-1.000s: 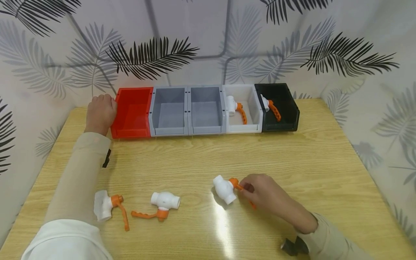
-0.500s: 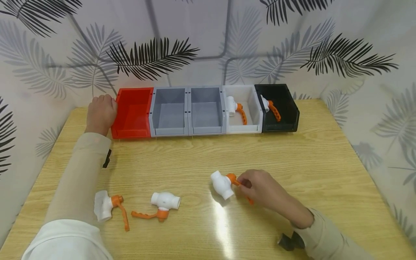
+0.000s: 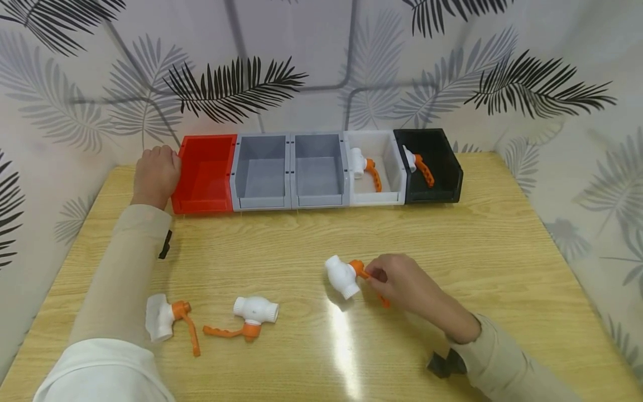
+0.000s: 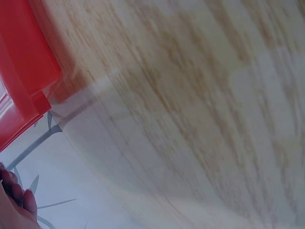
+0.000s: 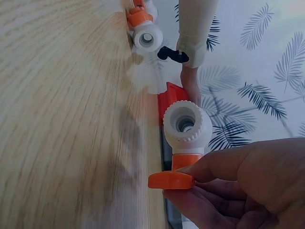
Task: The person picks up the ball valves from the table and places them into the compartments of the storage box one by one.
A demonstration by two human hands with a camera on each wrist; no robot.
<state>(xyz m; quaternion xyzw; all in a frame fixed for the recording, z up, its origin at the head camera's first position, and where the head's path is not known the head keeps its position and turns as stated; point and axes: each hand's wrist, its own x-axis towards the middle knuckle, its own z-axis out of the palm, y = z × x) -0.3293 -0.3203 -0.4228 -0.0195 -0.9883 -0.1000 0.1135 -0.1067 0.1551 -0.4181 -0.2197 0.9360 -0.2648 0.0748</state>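
Note:
A white ball valve (image 3: 342, 277) with an orange lever handle is in my right hand (image 3: 404, 282), over the middle right of the table. Thumb and fingers (image 5: 214, 167) pinch the orange handle (image 5: 171, 180), and the valve's round white opening (image 5: 185, 123) faces the right wrist camera. A shadow lies on the wood under its body. Beside the left wall of the red bin (image 3: 203, 173), my left hand (image 3: 157, 172) has its fingers curled with nothing seen in them; the left wrist view catches only part of those fingers (image 4: 19, 193).
Two similar valves lie front left: one (image 3: 256, 310) near centre, another (image 3: 161, 318) by the left sleeve. Two grey bins (image 3: 263, 202) stand between the red bin and a white bin (image 3: 377, 198). The white bin and the black bin (image 3: 442, 192) each hold a valve. A patterned curtain (image 3: 321, 44) hangs behind.
My right hand has moved a little away from me toward the bins, carrying the ball valve by its handle. The left hand has stayed beside the red bin.

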